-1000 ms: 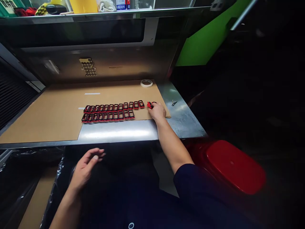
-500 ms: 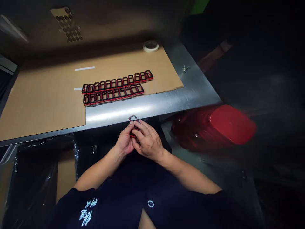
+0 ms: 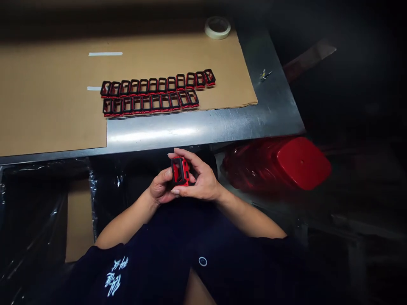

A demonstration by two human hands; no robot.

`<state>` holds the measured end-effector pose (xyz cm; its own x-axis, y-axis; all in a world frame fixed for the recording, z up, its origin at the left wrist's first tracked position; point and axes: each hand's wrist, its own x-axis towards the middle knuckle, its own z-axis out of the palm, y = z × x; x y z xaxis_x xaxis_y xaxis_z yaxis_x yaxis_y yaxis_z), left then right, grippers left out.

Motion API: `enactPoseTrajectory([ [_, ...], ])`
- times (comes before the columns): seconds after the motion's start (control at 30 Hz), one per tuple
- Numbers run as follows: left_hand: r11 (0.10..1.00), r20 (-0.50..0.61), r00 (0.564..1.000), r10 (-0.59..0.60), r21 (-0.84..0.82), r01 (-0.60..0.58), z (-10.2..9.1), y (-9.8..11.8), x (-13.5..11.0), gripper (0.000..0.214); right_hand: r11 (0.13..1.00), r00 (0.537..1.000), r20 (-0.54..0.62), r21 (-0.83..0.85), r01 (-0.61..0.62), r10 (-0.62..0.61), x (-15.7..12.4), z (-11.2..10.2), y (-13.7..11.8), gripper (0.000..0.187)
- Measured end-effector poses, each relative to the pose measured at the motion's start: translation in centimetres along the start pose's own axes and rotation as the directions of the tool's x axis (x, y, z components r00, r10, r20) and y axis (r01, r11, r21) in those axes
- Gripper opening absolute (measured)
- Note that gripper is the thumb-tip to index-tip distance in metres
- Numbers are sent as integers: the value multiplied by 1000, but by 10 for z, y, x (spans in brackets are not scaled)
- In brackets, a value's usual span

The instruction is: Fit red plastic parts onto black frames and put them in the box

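Both my hands hold a small rectangular frame of red and black plastic (image 3: 179, 171) just below the table's front edge. My left hand (image 3: 160, 186) supports it from the lower left, and my right hand (image 3: 200, 178) wraps around its right side. Part of the frame is hidden by my fingers. Out of reach of my fingertips, two rows of several similar frames (image 3: 155, 95) lie on a sheet of brown cardboard (image 3: 54, 106).
The cardboard rests on a steel table (image 3: 203, 131), with a roll of masking tape (image 3: 218, 28) at its back edge. A small metal clip (image 3: 265, 75) lies on the steel. Stacked red plastic stools (image 3: 302, 163) stand to the right, and a black plastic-lined box (image 3: 79, 216) sits to the lower left.
My hands have turned the frame so its open face shows, and they have moved slightly back from the table edge. The rows on the cardboard look unchanged, though the view has tilted further down.
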<state>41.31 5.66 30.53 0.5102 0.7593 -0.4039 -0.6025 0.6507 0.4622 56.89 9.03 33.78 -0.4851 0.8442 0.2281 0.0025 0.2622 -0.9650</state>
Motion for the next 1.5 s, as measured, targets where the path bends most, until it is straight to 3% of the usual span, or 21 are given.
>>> enactPoseTrajectory([
  [0.07,999,-74,996,47,23,-45,4,-1,1,67,996,998,-20,-65,60,-62,4,-7,-2,89],
  [0.13,993,-162,980,120,36,-116,9,3,0,55,966,992,-15,-230,117,-124,6,-16,-8,91],
  [0.23,983,-234,956,179,73,-166,16,10,-7,34,913,994,-7,-397,94,-106,5,-31,-16,93],
  [0.37,972,-214,957,197,168,-163,29,15,-20,31,934,997,-30,-353,52,-67,-8,-36,-10,81],
  [0.47,939,-216,957,195,322,-119,35,11,-25,29,955,996,-47,-291,61,-78,-18,-32,0,81],
  [0.63,818,-204,933,298,557,-140,27,2,-28,31,952,994,-29,-291,93,-106,-25,-30,7,81],
  [0.9,805,-168,952,256,582,-113,23,3,-35,39,937,992,-12,-328,115,-126,-28,-23,12,79],
  [1.03,776,-209,927,311,620,-120,25,5,-36,42,954,994,9,-281,104,-106,-29,-25,11,82],
  [1.1,707,-212,900,381,694,-136,26,7,-38,41,988,1000,-26,-153,-8,4,-31,-30,9,76],
  [1.17,603,-188,869,457,784,-148,27,9,-41,41,981,979,-66,54,-188,192,-34,-35,6,54],
  [1.27,393,-79,837,542,904,-170,27,13,-45,40,817,882,76,346,-461,465,-35,-40,0,41],
  [1.37,142,114,812,573,961,-236,22,15,-46,34,667,803,255,454,-591,538,-32,-35,-9,44],
  [1.43,20,232,789,568,955,-295,17,16,-47,31,660,794,255,450,-602,551,-29,-28,-14,36],
  [1.5,-33,277,757,592,947,-320,13,17,-48,32,702,810,212,410,-582,547,-28,-22,-19,26],
])
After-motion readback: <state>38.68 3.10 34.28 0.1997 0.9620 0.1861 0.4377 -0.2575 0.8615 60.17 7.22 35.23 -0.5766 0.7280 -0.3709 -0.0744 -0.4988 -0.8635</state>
